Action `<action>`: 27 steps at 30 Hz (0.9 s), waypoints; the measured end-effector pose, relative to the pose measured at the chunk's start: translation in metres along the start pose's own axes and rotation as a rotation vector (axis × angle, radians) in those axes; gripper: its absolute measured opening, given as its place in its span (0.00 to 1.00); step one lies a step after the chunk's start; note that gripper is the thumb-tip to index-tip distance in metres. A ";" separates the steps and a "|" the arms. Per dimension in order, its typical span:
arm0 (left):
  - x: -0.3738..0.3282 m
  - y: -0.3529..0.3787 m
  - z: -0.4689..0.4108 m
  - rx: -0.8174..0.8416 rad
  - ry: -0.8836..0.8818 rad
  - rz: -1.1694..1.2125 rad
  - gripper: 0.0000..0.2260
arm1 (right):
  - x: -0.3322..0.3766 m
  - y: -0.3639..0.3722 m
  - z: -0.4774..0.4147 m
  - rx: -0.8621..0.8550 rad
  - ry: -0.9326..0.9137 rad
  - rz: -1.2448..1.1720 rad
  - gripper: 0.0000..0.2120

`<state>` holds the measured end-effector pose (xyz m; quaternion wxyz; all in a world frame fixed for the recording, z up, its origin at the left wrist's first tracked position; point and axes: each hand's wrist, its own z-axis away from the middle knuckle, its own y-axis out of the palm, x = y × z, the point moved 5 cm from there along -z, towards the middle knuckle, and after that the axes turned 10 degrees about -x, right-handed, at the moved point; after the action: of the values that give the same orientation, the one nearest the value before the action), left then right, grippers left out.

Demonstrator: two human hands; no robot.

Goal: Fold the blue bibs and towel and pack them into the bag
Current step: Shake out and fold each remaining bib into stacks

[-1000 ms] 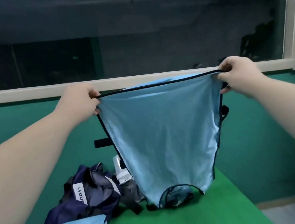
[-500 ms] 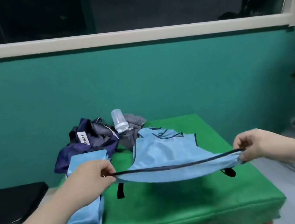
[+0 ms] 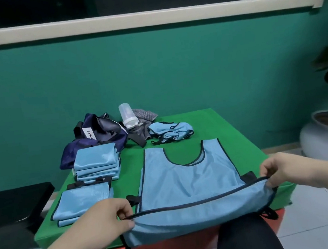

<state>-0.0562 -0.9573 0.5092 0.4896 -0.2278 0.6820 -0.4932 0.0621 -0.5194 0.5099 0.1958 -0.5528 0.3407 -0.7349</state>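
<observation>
Nearest the person, the left hand (image 3: 110, 218) and right hand (image 3: 276, 169) each pinch one corner of the near hem of a light-blue mesh bib with dark trim (image 3: 187, 179). The fingers (image 3: 123, 208) of the left hand curl over the trim with the thumb below it. The right hand's fingers (image 3: 266, 171) are bent the same way round the other corner. The hem is lifted a little between them, and one layer hangs over the near edge of the green padded counter (image 3: 231, 129). The rest of the bib lies flat, neck opening pointing away.

To its left sits a low pile of folded blue bibs (image 3: 80, 201), and behind that a taller stack of folded blue bibs (image 3: 97, 164). Farther back the navy fabric bag (image 3: 99, 135) lies crumpled with nothing visible inside it. Beside it are a tilted translucent plastic bottle (image 3: 127, 116), a grey striped towel (image 3: 143, 116) and a heap of unfolded blue bibs (image 3: 170, 131).
</observation>
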 end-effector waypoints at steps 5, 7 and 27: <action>-0.002 -0.003 -0.008 -0.004 0.005 0.040 0.07 | -0.010 -0.006 -0.003 -0.052 0.016 0.066 0.10; 0.000 -0.003 -0.011 0.010 0.002 0.059 0.09 | -0.013 -0.004 -0.004 -0.040 0.009 0.100 0.10; 0.000 0.001 -0.158 -0.265 -0.004 0.099 0.14 | -0.026 -0.022 -0.124 -0.372 0.072 -0.181 0.14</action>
<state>-0.1966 -0.8860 0.5136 0.4803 -0.2578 0.7506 -0.3734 -0.0454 -0.4516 0.4888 0.0109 -0.5811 0.4263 -0.6932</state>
